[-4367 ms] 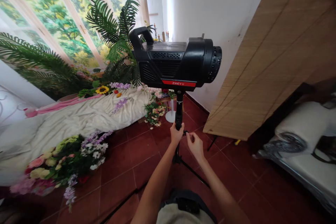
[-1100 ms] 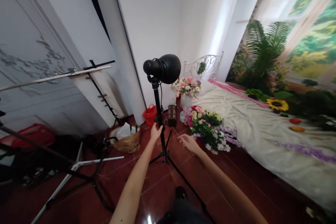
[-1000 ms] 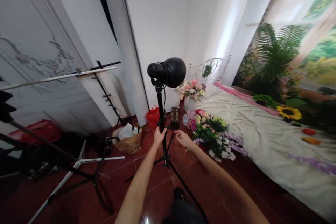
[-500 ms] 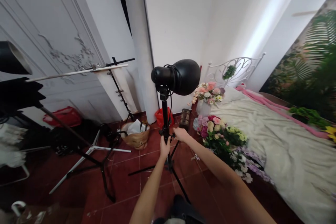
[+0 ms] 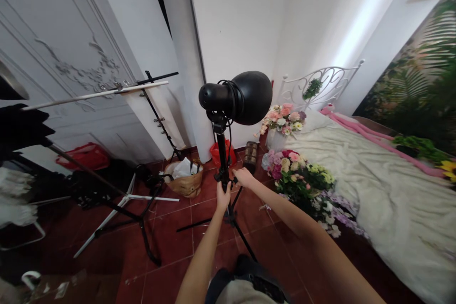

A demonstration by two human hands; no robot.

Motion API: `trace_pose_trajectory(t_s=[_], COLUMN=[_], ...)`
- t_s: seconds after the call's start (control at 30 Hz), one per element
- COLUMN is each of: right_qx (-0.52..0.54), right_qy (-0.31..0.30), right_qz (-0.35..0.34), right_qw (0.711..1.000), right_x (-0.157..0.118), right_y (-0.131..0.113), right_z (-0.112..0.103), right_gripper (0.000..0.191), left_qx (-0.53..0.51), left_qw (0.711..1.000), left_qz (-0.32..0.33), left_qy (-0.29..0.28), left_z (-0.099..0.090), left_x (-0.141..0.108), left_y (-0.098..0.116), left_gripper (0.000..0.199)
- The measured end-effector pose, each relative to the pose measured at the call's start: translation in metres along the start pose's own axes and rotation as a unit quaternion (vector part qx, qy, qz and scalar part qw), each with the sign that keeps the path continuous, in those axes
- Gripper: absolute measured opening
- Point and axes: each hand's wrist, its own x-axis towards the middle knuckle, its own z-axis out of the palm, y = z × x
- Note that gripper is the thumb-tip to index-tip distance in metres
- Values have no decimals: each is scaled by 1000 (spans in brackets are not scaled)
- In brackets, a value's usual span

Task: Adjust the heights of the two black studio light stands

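The person's left hand (image 5: 223, 194) is wrapped around the pole of a black stand (image 5: 222, 151), which rises from the tiled floor (image 5: 173, 242) off the left edge of the bed (image 5: 374, 175) and carries a black lamp (image 5: 253, 97). The right hand (image 5: 244, 177) is at the stand's side knob (image 5: 234, 180); whether it grips cannot be told.

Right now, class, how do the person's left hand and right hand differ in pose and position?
The left hand wraps around the black pole, while the right hand is at the small knob on the pole's right side. The left hand sits lower in the picture; the right hand is slightly higher. Both hands are bare and below the black lamp.
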Motion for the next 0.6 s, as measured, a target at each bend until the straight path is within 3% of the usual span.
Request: trace_pose_trajectory(t_s=[0.2, 0.4, 0.6], right_qx=[-6, -25, -32], right_qy=[34, 28, 124], right_qz=[9, 16, 11], right_qw=[999, 999, 992], right_x=[-13, -9, -23], right_y=[-6, -8, -19], right_z=[14, 12, 36], right_gripper=[54, 39, 33], left_qx=[-22, -51, -63], left_qw=[1000, 999, 997], left_qz=[-11, -6, -23], left_qy=[-4, -18, -23], left_z=[0, -1, -3], left_x=[2, 3, 8], left_y=[-1, -5, -14], left_gripper=[49, 48, 43])
